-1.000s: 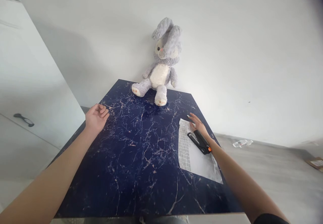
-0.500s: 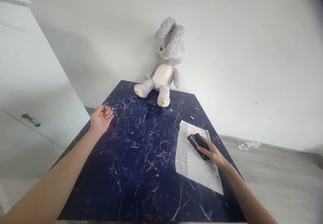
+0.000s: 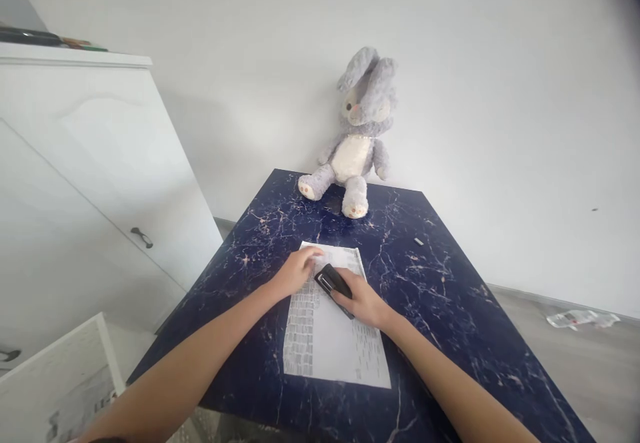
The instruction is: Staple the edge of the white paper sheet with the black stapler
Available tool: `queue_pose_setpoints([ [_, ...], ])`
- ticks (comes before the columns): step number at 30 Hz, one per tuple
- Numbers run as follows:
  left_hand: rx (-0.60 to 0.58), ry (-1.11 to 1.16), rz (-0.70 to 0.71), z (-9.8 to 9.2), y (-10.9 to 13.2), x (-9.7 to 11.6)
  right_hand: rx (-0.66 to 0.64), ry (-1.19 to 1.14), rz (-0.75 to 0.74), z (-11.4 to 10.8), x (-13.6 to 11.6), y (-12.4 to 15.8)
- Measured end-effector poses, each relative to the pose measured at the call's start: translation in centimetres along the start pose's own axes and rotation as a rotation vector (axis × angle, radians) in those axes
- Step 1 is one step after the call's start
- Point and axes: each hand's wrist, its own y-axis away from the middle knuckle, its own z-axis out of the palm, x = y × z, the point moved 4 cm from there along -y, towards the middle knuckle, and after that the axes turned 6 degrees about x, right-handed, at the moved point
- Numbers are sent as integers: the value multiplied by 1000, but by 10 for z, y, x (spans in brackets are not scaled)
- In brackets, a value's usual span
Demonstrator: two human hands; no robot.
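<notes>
A sheet of printed paper (image 3: 335,350) lies on the dark blue marbled table in front of me. My right hand (image 3: 363,300) is wrapped round a black stapler (image 3: 330,282), which rests low over the upper part of the sheet. Its metal strip faces up and left. My left hand (image 3: 296,271) is at the sheet's upper left, just left of the stapler. Its fingers are bent and apart, the tips over the paper. Whether they press on the sheet cannot be made out.
A grey plush rabbit (image 3: 353,156) sits at the table's (image 3: 440,336) far edge against the wall. A small pale block (image 3: 419,242) lies right of the paper. To the left stands a white cabinet (image 3: 120,163). Clear plastic packaging (image 3: 583,318) lies on the floor at right.
My left hand has come from the table's left edge to the paper. The sheet and the stapler in my right hand have moved left, to the table's middle. The view has shifted.
</notes>
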Motion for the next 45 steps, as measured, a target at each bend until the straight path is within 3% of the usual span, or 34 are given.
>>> queue_pose_setpoints([
  [3,-89,-320,189,0,5,-4,-30,-7,-9,-9,-1,-5],
  [8,-190,-482,294,9,5,-8,-96,-26,-25,-31,4,0],
  [16,-201,-548,359,15,3,-2,-173,-131,2,-45,15,6],
  [20,-90,-643,323,7,2,-3,-219,-228,41,-48,20,10],
  [26,-65,-681,227,1,0,-9,68,-181,28,-29,12,3],
  [30,-59,-652,219,0,-2,-10,117,-120,11,-21,3,-1],
  [33,-55,-614,217,0,-3,-11,230,-79,26,-42,17,-2],
  [38,-53,-565,208,0,-4,-15,628,267,160,-108,86,8],
  [41,-98,-583,205,2,-4,-14,696,461,223,-128,119,15],
  [45,-200,-606,208,6,-1,-11,699,539,177,-125,122,14],
])
